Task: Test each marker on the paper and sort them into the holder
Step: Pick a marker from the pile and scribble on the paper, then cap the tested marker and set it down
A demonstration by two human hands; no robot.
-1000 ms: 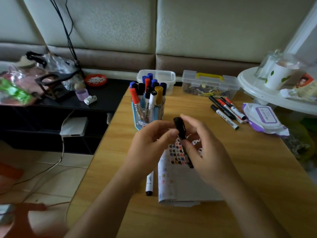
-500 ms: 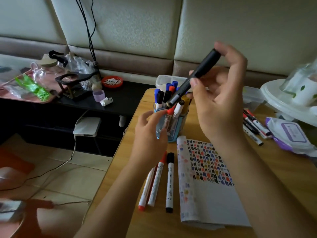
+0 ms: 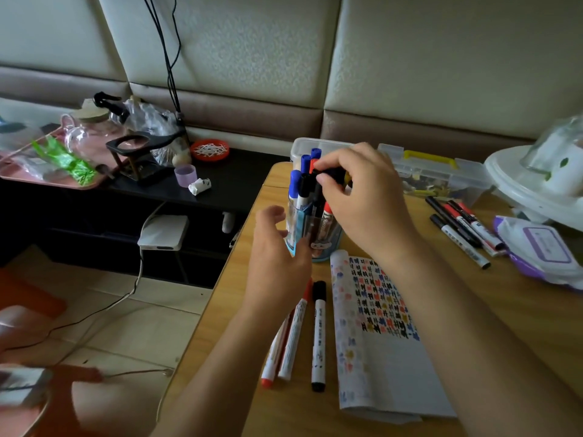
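Observation:
A clear blue-edged holder (image 3: 318,234) full of upright markers stands on the wooden table (image 3: 520,313). My right hand (image 3: 362,200) pinches the top of a black marker (image 3: 328,176) that stands in the holder among the others. My left hand (image 3: 277,257) rests against the holder's left side with relaxed fingers. The test paper (image 3: 378,335), covered in coloured marks, lies in front of the holder. To its left lie a black-capped marker (image 3: 318,335) and two red ones (image 3: 288,339). Several more markers (image 3: 460,228) lie at the right.
Behind the holder are a clear tub (image 3: 303,146) and a clear box with a yellow handle (image 3: 435,171). A purple wipes pack (image 3: 542,247) and a white round stand (image 3: 530,184) are at the right. The table's left edge drops to the floor beside a low black shelf (image 3: 176,190).
My right hand has brought the black marker down from above into the holder. My left hand has stayed beside the holder. The view shifted slightly left.

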